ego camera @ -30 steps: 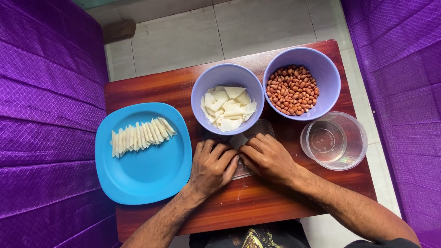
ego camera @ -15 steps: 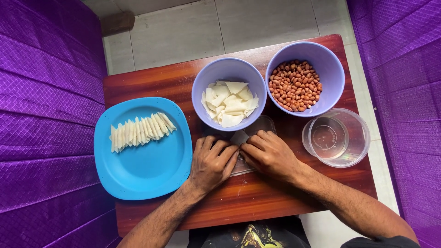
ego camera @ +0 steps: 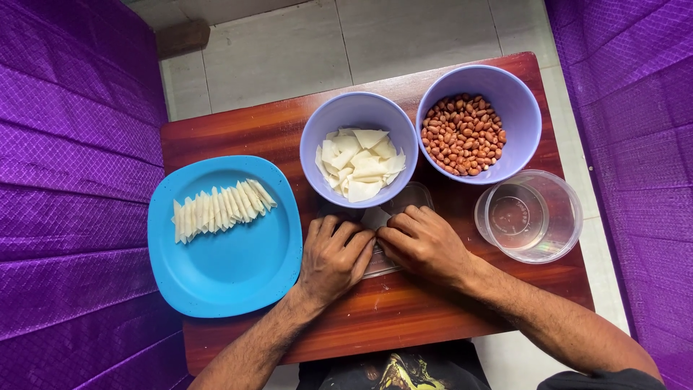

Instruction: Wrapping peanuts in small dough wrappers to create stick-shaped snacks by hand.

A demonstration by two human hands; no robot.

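Left hand [ego camera: 333, 254] and right hand [ego camera: 422, 242]: fingers of both pinched shut on a small white wrapper [ego camera: 375, 217], pressed flat against a clear lid [ego camera: 382, 256] for folding. Bowl of wrappers [ego camera: 359, 155] just beyond fingertips, within easy reach.

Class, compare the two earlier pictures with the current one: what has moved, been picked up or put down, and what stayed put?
Hardly anything changed. Both hands, left hand and right hand, stay pressed together over a small pale piece on the clear lid; nothing is picked up or released. The blue plate of folded wrappers, both purple bowls, and the clear container kept their places.
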